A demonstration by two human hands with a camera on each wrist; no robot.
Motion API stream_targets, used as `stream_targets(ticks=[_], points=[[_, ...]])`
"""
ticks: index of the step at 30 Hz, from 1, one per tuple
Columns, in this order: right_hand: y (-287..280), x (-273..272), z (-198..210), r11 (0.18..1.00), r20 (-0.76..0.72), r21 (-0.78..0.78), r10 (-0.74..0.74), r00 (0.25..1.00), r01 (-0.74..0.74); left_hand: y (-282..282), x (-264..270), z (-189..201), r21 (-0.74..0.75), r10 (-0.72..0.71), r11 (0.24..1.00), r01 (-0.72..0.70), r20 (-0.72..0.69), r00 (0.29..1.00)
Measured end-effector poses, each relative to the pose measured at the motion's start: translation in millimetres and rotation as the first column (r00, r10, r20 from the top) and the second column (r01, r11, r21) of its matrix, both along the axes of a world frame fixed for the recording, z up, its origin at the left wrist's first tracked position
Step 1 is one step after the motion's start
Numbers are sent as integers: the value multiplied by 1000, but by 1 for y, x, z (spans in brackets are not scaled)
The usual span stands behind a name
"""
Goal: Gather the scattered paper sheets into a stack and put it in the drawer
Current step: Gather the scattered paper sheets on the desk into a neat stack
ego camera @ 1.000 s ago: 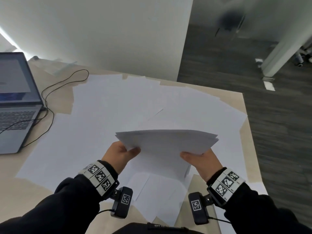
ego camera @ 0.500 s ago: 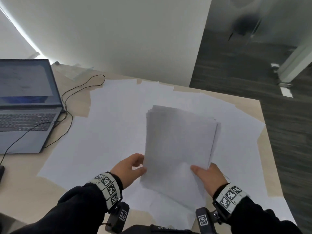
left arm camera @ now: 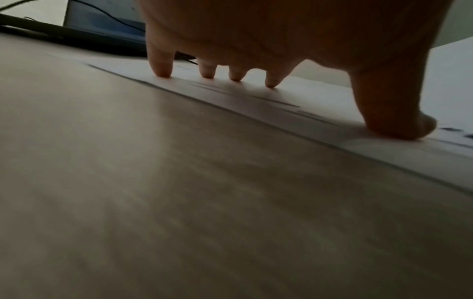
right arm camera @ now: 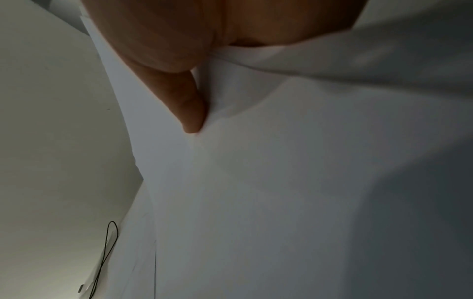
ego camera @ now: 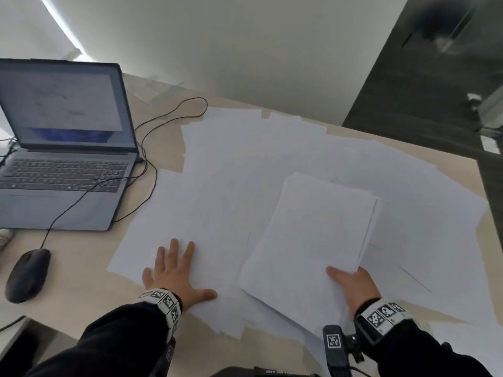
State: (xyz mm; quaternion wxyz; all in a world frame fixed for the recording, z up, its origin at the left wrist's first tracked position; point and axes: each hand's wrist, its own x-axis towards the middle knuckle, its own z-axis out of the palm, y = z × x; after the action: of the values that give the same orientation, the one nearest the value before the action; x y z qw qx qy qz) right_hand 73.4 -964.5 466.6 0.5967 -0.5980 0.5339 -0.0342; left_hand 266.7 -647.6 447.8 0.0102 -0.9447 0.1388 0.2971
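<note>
Many loose sheets [ego camera: 234, 170] lie spread over the desk [ego camera: 81, 268], beside a laptop [ego camera: 62, 148] and mouse [ego camera: 27, 273]. Right hand [ego camera: 351, 284] pinches the gathered stack [ego camera: 313, 240] at its near corner, thumb on top. Left hand [ego camera: 174, 270] lies flat, fingers [left arm camera: 161, 68] spread and pressing a sheet near the desk edge. To do this well, I would slide that sheet toward the stack under light, even pressure, so it neither creases nor drags its neighbours. No drawer is in view.

Black sleeves [ego camera: 122, 336]; checkered-marker wristbands [ego camera: 383, 317]; black wrist cameras [ego camera: 336, 346].
</note>
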Motion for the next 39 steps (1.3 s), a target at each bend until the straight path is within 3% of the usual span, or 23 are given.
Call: stream_targets(ticks=[8,11,17,23,25,29,32,34,39], points=[[31,23,8,995,-31,-48,-86,996,84,18,21,13,-122,-49,991,57,72,996],[35,23,13,987,-61,-110,-122,991,115,26,43,21,-231,-34,971,54,88,996],[43,18,6,987,-141,-113,-126,982,111,38,71,40,-568,42,814,-122,-151,988],[58,22,-3,994,-211,-109,-50,976,27,42,90,57,-685,98,711,-158,-126,987],[59,25,-5,994,-240,-111,-43,970,16,40,101,65,-680,78,720,-138,-119,990],[57,28,-1,992,-279,-125,-15,960,-21,31,121,93,-588,-131,808,38,-116,985],[54,30,7,990,-276,-134,-5,961,-34,18,138,130,-584,-125,807,87,-24,992],[53,31,14,989,-263,-145,-1,965,-38,10,147,161,-640,-96,759,121,73,993],[47,30,22,989,-259,-144,-2,966,-36,-16,148,225,-822,57,534,199,270,961]])
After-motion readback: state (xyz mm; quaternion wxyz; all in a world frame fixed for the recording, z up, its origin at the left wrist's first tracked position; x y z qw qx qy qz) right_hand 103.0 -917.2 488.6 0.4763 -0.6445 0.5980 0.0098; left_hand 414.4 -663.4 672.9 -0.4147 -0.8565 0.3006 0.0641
